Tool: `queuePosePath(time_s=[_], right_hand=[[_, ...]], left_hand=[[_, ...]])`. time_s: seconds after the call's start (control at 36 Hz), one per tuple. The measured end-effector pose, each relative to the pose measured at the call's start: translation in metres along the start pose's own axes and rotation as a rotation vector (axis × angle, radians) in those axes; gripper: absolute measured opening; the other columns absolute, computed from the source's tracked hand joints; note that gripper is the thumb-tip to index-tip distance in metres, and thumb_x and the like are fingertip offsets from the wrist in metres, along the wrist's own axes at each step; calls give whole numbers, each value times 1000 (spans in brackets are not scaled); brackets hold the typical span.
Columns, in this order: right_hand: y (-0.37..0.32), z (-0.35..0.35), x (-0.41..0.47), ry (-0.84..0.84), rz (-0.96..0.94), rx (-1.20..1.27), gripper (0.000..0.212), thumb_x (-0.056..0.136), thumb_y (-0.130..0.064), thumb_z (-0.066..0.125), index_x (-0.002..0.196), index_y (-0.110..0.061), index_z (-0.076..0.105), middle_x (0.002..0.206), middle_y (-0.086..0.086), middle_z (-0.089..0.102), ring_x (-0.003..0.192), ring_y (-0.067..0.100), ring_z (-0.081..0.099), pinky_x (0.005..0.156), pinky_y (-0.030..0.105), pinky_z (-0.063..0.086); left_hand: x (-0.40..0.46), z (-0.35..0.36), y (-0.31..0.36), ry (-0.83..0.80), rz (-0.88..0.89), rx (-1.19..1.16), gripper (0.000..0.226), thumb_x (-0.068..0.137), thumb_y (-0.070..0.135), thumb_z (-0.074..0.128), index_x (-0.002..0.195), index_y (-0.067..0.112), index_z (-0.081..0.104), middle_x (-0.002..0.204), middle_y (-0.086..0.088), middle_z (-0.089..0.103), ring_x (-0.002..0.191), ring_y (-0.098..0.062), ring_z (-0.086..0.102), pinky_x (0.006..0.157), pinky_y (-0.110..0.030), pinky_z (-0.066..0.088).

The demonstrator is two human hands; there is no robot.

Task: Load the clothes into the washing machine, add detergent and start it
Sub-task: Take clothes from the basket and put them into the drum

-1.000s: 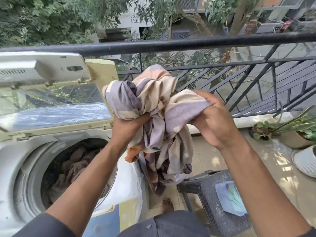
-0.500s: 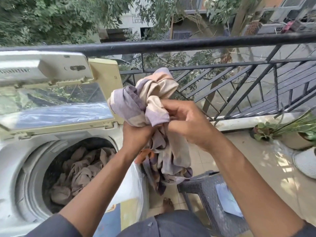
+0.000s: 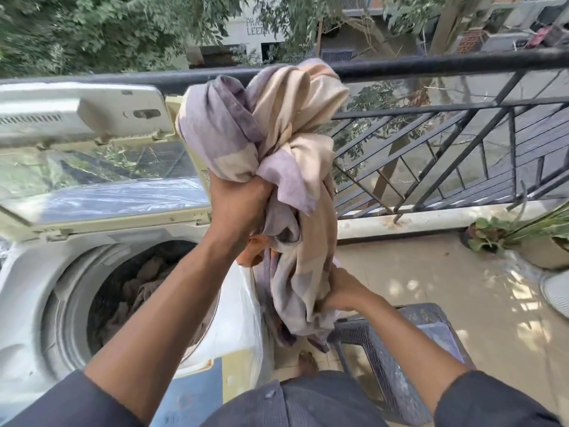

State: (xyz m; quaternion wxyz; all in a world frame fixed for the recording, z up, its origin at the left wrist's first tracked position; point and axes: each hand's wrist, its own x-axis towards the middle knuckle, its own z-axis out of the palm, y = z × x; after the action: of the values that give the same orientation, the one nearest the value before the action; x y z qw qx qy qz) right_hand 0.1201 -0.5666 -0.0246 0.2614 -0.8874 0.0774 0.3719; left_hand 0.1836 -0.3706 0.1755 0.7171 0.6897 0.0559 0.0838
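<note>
A bunched purple, cream and orange cloth (image 3: 277, 134) hangs in the air just right of the top-loading washing machine (image 3: 34, 288). My left hand (image 3: 237, 204) grips the cloth at its middle, with the bundle bulging above the fist. Lower down, my right hand (image 3: 341, 291) grips the hanging tail of the same cloth. The machine's lid (image 3: 92, 167) stands raised at the back. Brown clothes (image 3: 135, 291) lie in the drum below my left forearm.
A black metal railing (image 3: 446, 124) runs along the balcony edge behind the cloth. A dark wicker stool (image 3: 397, 365) stands below my right arm on the tiled floor. Potted plants (image 3: 523, 238) sit at the far right by the low kerb.
My right hand has let go of the top of the bundle and dropped down to grip the cloth's lower end. My left hand has lifted the bundle higher.
</note>
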Motion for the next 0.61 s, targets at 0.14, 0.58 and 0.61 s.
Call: queuePosePath(time_s=[0.14,0.58,0.61], right_hand=[[9,27,17,11,72,119,32,96,-36,62,120,-16,60,111,9,69,94,24,61,77,31,43],[-31,-80,-55,412,-204,1082,25,87,-1,52,87,-17,72,78,1,72,75,16,63,72,30,48],[-34,-86,-62,431,-248,1105,34,90,8,48,90,-16,73,78,-3,74,74,10,65,70,26,51]], left_hand=[[1,-2,7,18,20,-68,36,74,12,74,107,26,71,103,13,81,105,-8,76,85,-25,59],[-7,-16,-40,69,-58,153,41,68,22,79,107,32,70,103,16,78,100,0,74,83,-23,58],[-7,-17,-43,79,-67,193,42,66,25,79,107,33,71,103,16,78,99,1,74,83,-26,59]])
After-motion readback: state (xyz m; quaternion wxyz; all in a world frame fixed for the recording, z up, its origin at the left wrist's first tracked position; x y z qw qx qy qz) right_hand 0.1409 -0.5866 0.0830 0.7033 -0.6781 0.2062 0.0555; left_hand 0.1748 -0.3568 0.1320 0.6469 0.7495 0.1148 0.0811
